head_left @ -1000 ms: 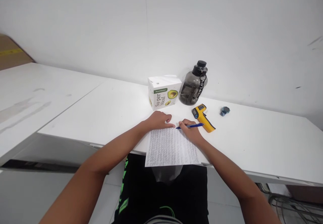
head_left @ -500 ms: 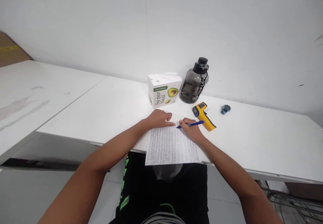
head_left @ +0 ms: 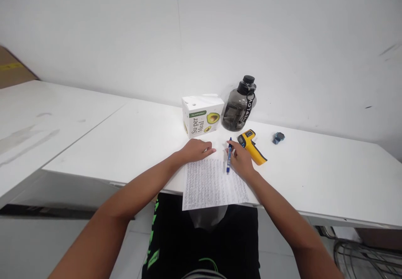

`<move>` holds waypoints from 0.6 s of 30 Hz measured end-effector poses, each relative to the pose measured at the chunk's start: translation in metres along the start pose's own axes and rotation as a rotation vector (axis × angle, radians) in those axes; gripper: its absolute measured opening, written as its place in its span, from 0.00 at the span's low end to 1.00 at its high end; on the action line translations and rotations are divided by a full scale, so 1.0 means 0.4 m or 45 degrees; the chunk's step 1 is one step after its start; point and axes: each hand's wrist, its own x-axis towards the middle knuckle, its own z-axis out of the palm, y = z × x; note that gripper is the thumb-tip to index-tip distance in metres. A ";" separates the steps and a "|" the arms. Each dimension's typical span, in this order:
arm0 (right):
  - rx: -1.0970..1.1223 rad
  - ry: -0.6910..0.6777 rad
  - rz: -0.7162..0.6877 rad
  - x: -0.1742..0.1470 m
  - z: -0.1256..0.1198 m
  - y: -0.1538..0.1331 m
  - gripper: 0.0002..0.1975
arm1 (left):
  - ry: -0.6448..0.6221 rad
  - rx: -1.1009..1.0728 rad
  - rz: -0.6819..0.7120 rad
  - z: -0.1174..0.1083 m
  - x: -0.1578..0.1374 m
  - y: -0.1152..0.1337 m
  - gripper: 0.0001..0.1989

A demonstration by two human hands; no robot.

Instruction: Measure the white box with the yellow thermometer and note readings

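Observation:
A sheet of paper [head_left: 213, 187] covered in dense writing lies at the table's front edge, its lower end hanging over. My left hand [head_left: 197, 150] rests across the sheet's top left part, fingers loosely curled with thumb out and nothing visible in them. In my right hand [head_left: 240, 157], at the sheet's upper right, a blue pen [head_left: 229, 157] is held between thumb and fingers. The pen now points away from me, its lower end above the writing. Just right of that hand lies a yellow infrared thermometer [head_left: 256, 151].
Behind my hands stand a white box [head_left: 202, 115] with avocado pictures and a dark translucent bottle [head_left: 238, 107], close to the wall. A small blue wristwatch-like object [head_left: 278, 138] lies farther right. The white table [head_left: 329, 174] ends at a front edge near my lap.
The pen has turned in my right hand from slanting sideways with its tip at the paper to pointing away from me. My left hand stays on the sheet; the view has shifted slightly.

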 end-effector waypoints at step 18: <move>-0.859 -0.186 0.701 0.040 -0.127 0.043 0.35 | 0.842 -0.072 0.030 -0.004 -0.007 -0.033 0.22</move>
